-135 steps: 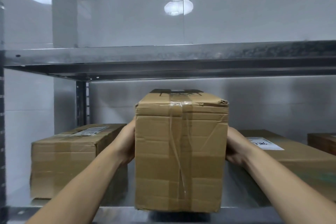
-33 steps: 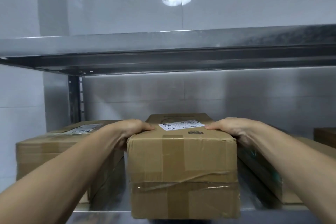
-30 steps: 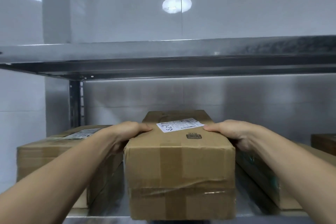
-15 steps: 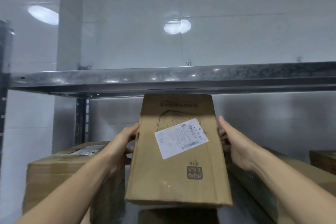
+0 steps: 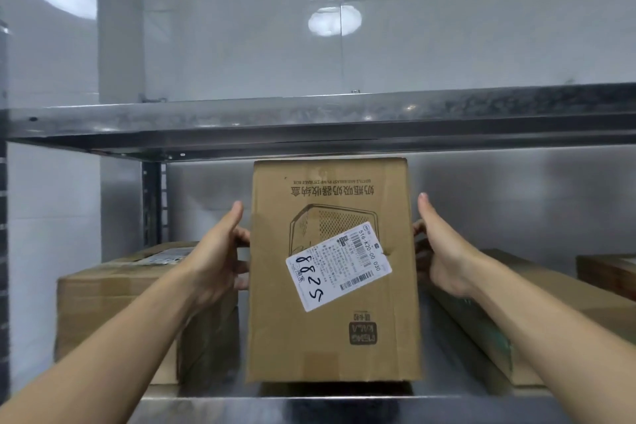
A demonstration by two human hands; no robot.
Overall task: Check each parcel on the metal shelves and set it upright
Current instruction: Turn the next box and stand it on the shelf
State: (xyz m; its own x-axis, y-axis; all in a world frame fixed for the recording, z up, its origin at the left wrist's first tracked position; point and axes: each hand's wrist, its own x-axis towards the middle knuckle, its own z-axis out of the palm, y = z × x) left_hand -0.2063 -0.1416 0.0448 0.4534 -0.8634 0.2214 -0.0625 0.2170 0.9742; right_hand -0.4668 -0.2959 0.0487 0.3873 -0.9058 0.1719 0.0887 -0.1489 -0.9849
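A tall brown cardboard parcel (image 5: pixel 330 337) stands on end in the middle of the lower metal shelf (image 5: pixel 309 406), its broad face towards me. A white shipping label (image 5: pixel 339 267) marked 8825 is stuck on it at a slant, and the printed text on the face reads upside down. My left hand (image 5: pixel 216 258) grips the parcel's left side, thumb pointing up and fingers against the side. My right hand (image 5: pixel 444 255) grips the right side the same way. The parcel's top edge sits just under the upper shelf (image 5: pixel 309 120).
A labelled cardboard box (image 5: pixel 113 313) lies flat close on the left. A long flat box (image 5: pixel 550 306) lies close on the right, with a darker box (image 5: pixel 609 272) at the far right. A slotted shelf post (image 5: pixel 151 203) stands at back left.
The parcel lay flat with its label on top a second ago. Both hands have tipped it up onto its end, so the labelled face now points at me.
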